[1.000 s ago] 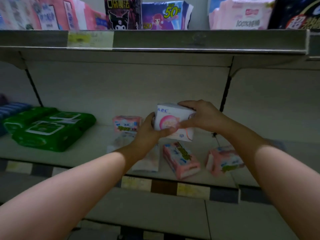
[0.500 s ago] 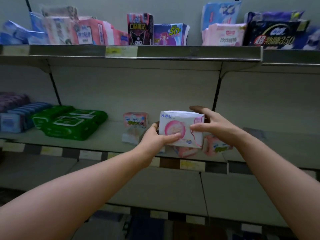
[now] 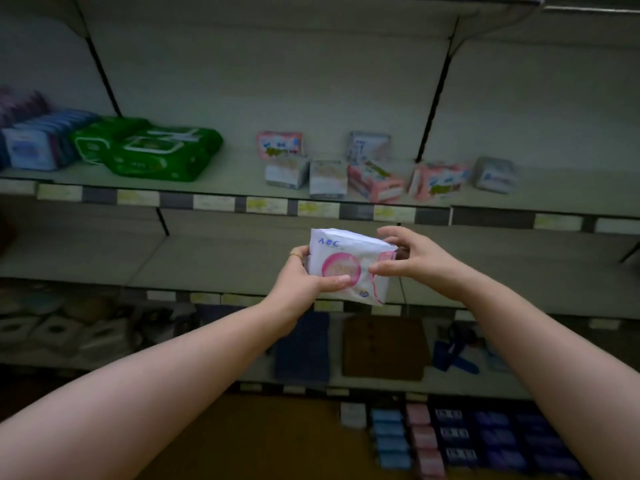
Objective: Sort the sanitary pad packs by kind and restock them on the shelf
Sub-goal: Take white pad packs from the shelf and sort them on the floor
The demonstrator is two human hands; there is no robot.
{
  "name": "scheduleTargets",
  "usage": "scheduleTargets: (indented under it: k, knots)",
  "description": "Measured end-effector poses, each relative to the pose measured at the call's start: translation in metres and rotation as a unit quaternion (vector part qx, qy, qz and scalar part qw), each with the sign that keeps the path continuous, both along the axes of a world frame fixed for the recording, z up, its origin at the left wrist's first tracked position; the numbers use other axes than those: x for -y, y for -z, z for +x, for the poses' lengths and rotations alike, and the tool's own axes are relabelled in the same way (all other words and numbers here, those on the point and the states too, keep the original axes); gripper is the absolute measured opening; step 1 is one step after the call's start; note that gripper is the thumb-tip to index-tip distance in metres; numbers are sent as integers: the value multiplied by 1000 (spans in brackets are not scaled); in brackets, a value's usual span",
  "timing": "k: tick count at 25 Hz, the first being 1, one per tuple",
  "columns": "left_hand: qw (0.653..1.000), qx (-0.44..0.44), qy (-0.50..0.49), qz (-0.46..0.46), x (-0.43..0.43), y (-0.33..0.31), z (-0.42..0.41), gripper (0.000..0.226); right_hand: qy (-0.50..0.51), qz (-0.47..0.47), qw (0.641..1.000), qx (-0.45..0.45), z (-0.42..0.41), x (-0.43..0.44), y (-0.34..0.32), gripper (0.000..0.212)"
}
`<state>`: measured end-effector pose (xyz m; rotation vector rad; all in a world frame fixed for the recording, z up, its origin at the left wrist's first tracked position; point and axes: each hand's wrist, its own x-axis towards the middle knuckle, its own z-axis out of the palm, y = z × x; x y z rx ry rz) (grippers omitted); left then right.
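Pad pack point(image 3: 349, 268), white with a pink circle and blue ABC lettering, is held in mid-air in front of the shelves. Left grip point(image 3: 301, 282) clasps its lower left side, thumb across the front; right grip point(image 3: 412, 258) pinches its right edge. Farther back, pink packs point(image 3: 375, 181) lie scattered on a shelf point(image 3: 207, 203), with green packs point(image 3: 162, 150) to their left.

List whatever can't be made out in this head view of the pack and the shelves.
Head view only:
- ABC pack: small print too small to read; side edges covered by the left hand and right hand; back faces away.
- Loose packs on the shelf above: blurred, labels unreadable.
- Price strips: blurred.
- Dark packs at the bottom: dim, cut off by the lower edge.
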<state>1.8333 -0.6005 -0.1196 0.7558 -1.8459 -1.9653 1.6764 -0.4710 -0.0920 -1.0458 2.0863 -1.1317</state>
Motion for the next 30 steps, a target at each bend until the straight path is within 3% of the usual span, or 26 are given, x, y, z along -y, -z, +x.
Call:
scheduleTargets:
  k: [12,18,23,26,30]
  knots:
    - [991,114,67,-27,-57,90,-44,89,13,58,998,6,-40,-67,88,94]
    - [976,208,35,-62,-88,163,-77,93,-18,97,991,-88,-67,-88,151,96]
    - [950,305,23,-60,-101,235,-86,75,-43,145,980,-133,-71,-97,229,101]
    - [950,304,61,-26,-102,281,-87,58,-49,168,975,-135,-68,-98,286,102]
    - [959,277,55,-36,-97,347,-96,46,-28,179,981,-67,-68,-88,378,97]
